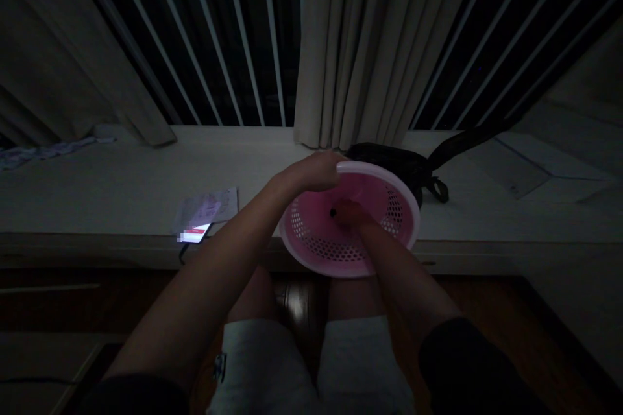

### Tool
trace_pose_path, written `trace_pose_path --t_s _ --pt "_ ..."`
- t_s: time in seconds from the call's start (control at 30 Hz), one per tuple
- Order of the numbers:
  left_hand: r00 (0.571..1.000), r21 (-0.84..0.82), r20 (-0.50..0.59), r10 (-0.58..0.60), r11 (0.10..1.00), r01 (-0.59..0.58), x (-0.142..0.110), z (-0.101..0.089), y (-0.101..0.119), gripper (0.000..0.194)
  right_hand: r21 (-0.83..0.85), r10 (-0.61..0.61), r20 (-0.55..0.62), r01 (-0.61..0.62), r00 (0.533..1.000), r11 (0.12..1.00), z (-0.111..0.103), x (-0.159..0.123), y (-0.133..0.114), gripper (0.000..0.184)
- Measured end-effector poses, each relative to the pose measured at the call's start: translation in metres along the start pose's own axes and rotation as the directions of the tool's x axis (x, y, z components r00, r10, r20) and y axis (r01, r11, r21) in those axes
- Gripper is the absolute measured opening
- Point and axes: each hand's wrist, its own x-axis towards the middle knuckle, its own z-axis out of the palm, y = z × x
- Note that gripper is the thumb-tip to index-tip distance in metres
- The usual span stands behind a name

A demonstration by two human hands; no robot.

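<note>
A pink plastic basket (331,266) with a pale rim and perforated walls is tilted toward me above my knees, its open mouth facing up. My left hand (318,170) is closed round the far-left part of its rim. Inside the basket is my right hand (351,213), low against the pink inner wall and tinted by it. A small dark spot (333,213) shows at the right fingertips; I cannot make out what it is. The right fingers look drawn together, though the dim light blurs them.
A white window ledge (131,188) runs across in front of me. On it lie papers (219,204), a lit phone (195,232) at the front edge and a black bag (389,154) with a strap behind the basket. Curtains (360,45) and barred windows stand behind.
</note>
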Motion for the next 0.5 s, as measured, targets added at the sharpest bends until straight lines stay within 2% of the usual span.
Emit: trace_pose_path --t_s 0.13,0.27,0.4,0.5 --pt "0.996 0.253 0.08 0.031 0.966 -0.05 -0.006 0.005 0.005 0.034 0.034 -0.016 -0.009 0.016 1.0 0.999 0.007 0.0 0.005 0.036" --pt "0.983 0.484 0.162 0.089 0.86 -0.158 -0.01 0.002 0.004 0.035 0.062 0.002 -0.093 0.004 0.996 0.998 0.018 0.002 0.008 0.036" --pt "0.985 0.608 0.164 0.053 0.781 -0.143 -0.015 0.003 0.009 0.042 0.082 0.066 -0.206 -0.05 0.976 0.995 0.027 0.001 0.009 0.042" --pt "0.98 0.659 0.198 0.022 0.737 -0.149 -0.012 0.005 0.017 0.041 0.101 0.075 -0.213 -0.055 0.974 0.993 0.028 0.002 0.01 0.041"
